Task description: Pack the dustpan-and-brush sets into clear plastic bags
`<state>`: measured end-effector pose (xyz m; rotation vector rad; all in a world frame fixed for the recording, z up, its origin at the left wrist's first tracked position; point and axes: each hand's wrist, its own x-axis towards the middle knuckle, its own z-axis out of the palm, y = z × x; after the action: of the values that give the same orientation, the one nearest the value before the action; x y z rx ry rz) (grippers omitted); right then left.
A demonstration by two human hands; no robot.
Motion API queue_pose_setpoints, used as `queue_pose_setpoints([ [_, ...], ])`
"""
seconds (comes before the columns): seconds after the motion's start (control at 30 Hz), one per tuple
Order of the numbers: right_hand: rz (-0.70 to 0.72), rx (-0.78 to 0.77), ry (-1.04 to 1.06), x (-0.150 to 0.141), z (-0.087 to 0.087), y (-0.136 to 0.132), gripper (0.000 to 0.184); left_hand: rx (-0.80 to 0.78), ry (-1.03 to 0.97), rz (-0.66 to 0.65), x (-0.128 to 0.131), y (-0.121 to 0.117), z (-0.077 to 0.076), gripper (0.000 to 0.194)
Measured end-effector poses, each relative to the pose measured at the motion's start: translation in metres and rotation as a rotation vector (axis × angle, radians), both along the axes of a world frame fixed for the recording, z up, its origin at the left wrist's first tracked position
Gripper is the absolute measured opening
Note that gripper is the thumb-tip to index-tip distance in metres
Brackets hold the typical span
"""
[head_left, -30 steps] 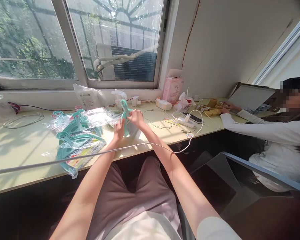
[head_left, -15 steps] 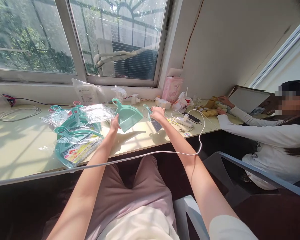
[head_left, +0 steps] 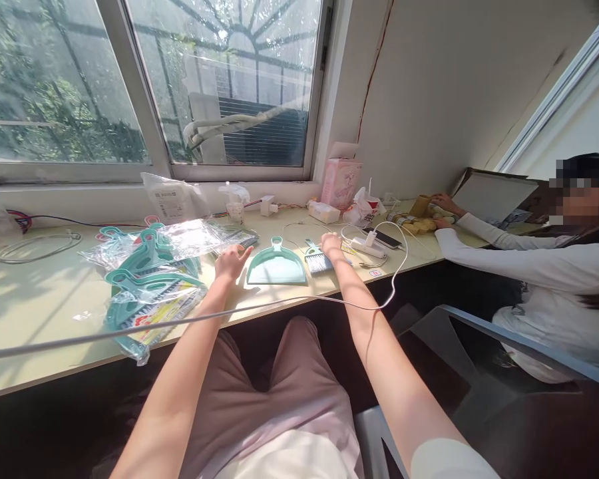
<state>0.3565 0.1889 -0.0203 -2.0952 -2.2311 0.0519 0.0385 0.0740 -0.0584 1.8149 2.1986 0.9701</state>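
Observation:
A mint-green dustpan point(head_left: 276, 267) lies on the table between my hands, its handle pointing toward the window. My left hand point(head_left: 231, 262) hovers by its left side, apart from it, thumb and fingers spread and holding nothing. To the dustpan's right, a small hand brush point(head_left: 319, 262) with a green handle and pale bristles rests on the table. My right hand point(head_left: 333, 246) is closed at the right end of this brush; its fingertips are hidden. Left of my left hand is a pile of bagged dustpan sets point(head_left: 150, 279), partly overhanging the table's front edge.
A white cable point(head_left: 279, 303) stretches across in front of my forearms. A power strip point(head_left: 369, 247), a phone point(head_left: 383, 238) and a pink box point(head_left: 340, 183) are on the right. A spray bottle point(head_left: 234, 203) stands by the window. Beyond, another person's hands point(head_left: 446, 211) handle yellow things.
The dustpan has gone from my left hand down onto the table, and that hand has opened. The brush has come down flat, with my right hand now at its right end.

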Motion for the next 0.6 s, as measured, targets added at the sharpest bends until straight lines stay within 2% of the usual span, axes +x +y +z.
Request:
queue_pose_setpoints([
  [0.07, -0.03, -0.019, 0.026, 0.009, -0.001, 0.004, 0.025, 0.015, -0.044, -0.06, 0.001, 0.004, -0.005, 0.039],
  [0.2, -0.041, -0.033, 0.076, 0.013, 0.0, 0.009, 0.017, -0.066, -0.116, -0.212, -0.002, 0.014, -0.017, 0.017],
  [0.27, -0.036, -0.011, 0.096, 0.014, 0.005, 0.012, 0.015, -0.04, -0.194, -0.199, -0.006, 0.02, -0.021, 0.015],
  [0.33, 0.001, 0.02, 0.159, 0.018, 0.015, 0.015, 0.017, 0.063, -0.328, -0.117, -0.012, 0.025, -0.025, 0.016],
  [0.43, 0.206, -0.02, 0.467, 0.023, 0.033, 0.019, 0.029, 0.183, -0.508, 0.005, -0.018, 0.031, -0.029, 0.007],
  [0.47, 0.296, -0.052, 0.591, 0.02, 0.038, 0.019, 0.032, 0.2, -0.544, 0.027, -0.018, 0.032, -0.03, 0.01],
  [0.53, 0.44, -0.105, 0.761, 0.004, 0.044, 0.015, 0.034, 0.232, -0.602, 0.026, -0.017, 0.034, -0.033, 0.023],
  [0.6, 0.511, -0.096, 0.826, -0.026, 0.04, 0.004, 0.034, 0.267, -0.667, -0.046, -0.015, 0.034, -0.034, 0.028],
])
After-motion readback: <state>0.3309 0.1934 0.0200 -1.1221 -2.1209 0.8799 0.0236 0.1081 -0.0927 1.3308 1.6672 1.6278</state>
